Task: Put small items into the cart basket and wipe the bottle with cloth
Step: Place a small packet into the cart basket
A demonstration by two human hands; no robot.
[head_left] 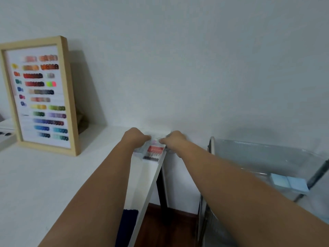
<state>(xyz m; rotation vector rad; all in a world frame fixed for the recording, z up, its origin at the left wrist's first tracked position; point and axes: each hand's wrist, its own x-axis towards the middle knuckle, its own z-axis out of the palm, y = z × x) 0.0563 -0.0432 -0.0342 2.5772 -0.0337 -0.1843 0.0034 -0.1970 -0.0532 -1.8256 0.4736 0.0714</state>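
— Where are the hands going?

— Both are reaching to the far right corner of the white table. The left hand and the right hand are curling their fingers onto the far edge of a clear case of small red and dark items, one from each side, with only a narrow gap between them

— Pinching it?

— Looking like it, though the blur is hiding whether they are actually gripping

— And the basket?

— The cart basket is standing just right of the table edge, so the case is lying to its left. The right hand is sitting nearer to it. The case's long side is running toward the wall

— How many things are you counting?

— One case, one basket, and one pale blue folded cloth lying inside it. One framed colour chart is leaning on the wall at far left. I am not seeing any bottle
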